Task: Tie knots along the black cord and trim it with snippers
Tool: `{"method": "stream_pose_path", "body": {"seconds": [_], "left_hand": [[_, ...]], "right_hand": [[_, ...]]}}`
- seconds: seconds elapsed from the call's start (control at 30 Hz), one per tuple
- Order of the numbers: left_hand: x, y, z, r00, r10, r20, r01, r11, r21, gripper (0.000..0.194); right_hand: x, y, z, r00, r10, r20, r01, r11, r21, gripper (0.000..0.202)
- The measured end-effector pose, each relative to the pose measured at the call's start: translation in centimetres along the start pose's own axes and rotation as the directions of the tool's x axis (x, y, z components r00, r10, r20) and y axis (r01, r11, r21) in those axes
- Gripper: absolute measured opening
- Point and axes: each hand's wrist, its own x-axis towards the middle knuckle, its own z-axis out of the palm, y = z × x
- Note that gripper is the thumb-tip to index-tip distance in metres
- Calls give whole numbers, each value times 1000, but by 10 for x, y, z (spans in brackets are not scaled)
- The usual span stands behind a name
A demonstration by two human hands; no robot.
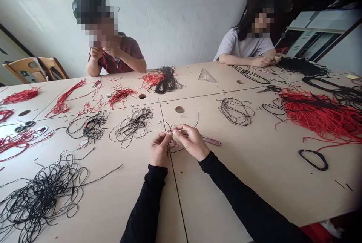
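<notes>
Both my hands meet above the seam in the middle of the table [203, 182]. Between the thumb and fingers of my left hand [162, 147] is a thin black cord [173, 150], its loose ends hanging below and sticking out above. My right hand [194, 139] pinches the same cord close to the left fingertips. The exact crossing of the strands there is too small to make out. Beside my right hand, partly behind it, lies a pink slim tool [211, 141] whose kind I cannot tell.
Black cord bundles [45, 194] lie on the left, with another coil [236, 111] right of centre. A red cord heap [319, 115], scissors [269, 89] and a black loop [313, 160] are at right. Two people sit across, near a set square [207, 76].
</notes>
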Motion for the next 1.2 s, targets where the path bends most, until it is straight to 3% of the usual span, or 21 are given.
{"method": "stream_pose_path", "body": {"seconds": [0.2,0.33,0.93,1.2], "left_hand": [[0,-2,0,1000,-11,17,11,1000,-8,29],[1,-4,-2,1000,-4,7,4,1000,-6,30],[2,-4,-3,1000,-7,6,7,999,-50,30],[2,-1,-2,999,-13,-34,11,997,-78,33]], "right_hand": [[2,7,-4,999,26,-42,-28,999,-39,28],[0,8,-1,995,102,-9,-101,993,57,30],[4,11,-2,994,108,17,-110,987,116,27],[4,9,-2,996,82,-35,-81,997,17,25]]}}
